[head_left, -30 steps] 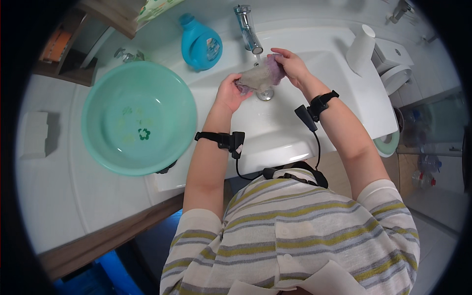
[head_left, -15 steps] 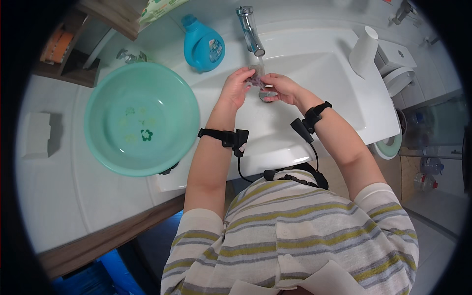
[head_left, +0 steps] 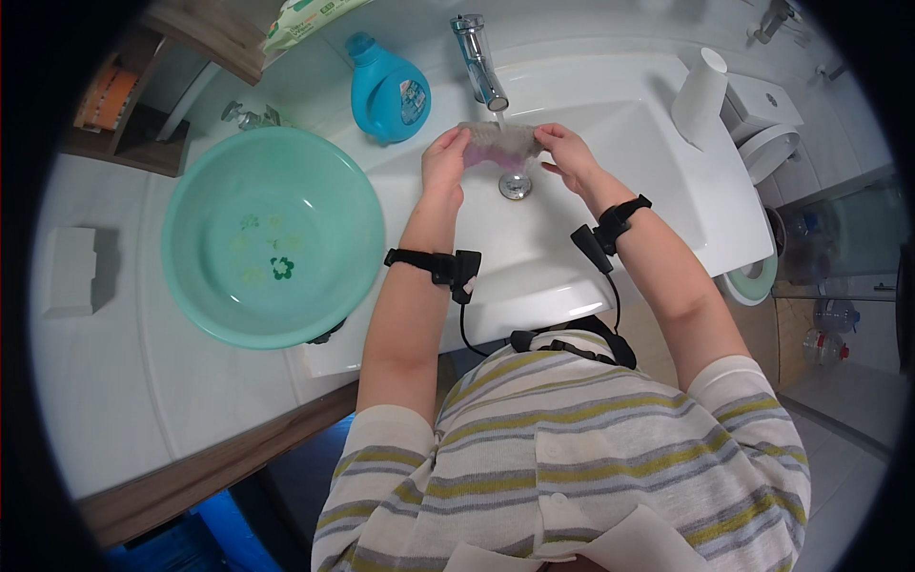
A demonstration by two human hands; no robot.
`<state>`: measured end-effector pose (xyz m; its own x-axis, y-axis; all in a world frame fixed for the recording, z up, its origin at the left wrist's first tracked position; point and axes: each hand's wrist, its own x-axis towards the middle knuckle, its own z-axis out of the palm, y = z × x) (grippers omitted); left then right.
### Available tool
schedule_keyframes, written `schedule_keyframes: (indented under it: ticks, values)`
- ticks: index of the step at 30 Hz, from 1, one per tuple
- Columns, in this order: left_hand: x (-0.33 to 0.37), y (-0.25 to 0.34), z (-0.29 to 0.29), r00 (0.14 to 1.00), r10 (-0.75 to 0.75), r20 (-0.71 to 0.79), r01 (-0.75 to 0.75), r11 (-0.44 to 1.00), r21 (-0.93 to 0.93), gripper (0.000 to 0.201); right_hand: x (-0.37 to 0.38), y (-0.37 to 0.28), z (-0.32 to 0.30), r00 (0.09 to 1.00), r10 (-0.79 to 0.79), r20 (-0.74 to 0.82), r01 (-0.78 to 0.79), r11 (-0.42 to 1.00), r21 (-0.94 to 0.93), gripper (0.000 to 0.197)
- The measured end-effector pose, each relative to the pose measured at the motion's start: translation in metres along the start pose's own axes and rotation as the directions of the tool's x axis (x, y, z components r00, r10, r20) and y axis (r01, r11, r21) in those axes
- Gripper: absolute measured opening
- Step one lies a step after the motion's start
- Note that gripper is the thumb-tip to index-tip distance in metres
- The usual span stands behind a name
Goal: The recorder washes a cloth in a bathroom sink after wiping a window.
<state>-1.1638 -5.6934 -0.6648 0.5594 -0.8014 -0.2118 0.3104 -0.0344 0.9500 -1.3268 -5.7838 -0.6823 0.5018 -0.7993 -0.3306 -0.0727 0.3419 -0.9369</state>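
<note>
Cloth: thin grey-and-lilac fabric piece (head_left: pixel 501 149), upper centre of the frame; bunched half a second ago, now drawn out flat.
Left hand: (head_left: pixel 442 168) fingers pinched on the cloth's left end.
Right hand: (head_left: pixel 570 156) fingers pinched on its right end, farther from the left hand than before.
Water stream: (head_left: pixel 500 118) falls from the cylindrical chrome tap (head_left: pixel 479 63) onto the cloth; spreading probably lets it reach more fabric.
Drain: round chrome fitting (head_left: pixel 515 187) in the glossy white sink (head_left: pixel 543 243), now clear of the fingers.

Grey-purple cloth (head_left: pixel 498 146) — spread out beneath tap (head_left: pixel 479 65).
</note>
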Motion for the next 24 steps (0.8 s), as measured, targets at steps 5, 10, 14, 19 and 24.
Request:
schedule_keyframes:
  ticks: [5,10,14,19,24]
  values:
    - [-0.006,-0.005,0.008,0.965,-0.237,-0.107,0.227,0.969,-0.099,0.034,-0.011,-0.016,0.025,0.998,0.049,0.034,-0.058,0.892,0.448,0.016]
    - [0.003,-0.022,0.017,0.935,-0.338,0.11,0.345,0.79,-0.506,0.035,-0.016,-0.005,0.068,0.992,-0.086,0.095,0.051,0.945,0.322,0.014]
    - [-0.016,-0.019,0.044,0.921,-0.288,0.263,0.388,0.741,-0.548,0.034,-0.002,0.003,0.068,0.906,-0.422,0.022,0.42,0.893,-0.16,0.022]
    - [-0.017,-0.019,0.05,0.936,-0.156,0.316,0.328,0.713,-0.62,0.036,0.019,-0.012,0.043,0.907,-0.401,-0.128,0.332,0.868,-0.37,0.03]
    - [-0.004,-0.021,0.02,0.971,-0.203,0.128,0.239,0.765,-0.598,0.042,-0.011,0.014,0.08,0.855,-0.396,0.336,0.493,0.823,-0.284,0.039]
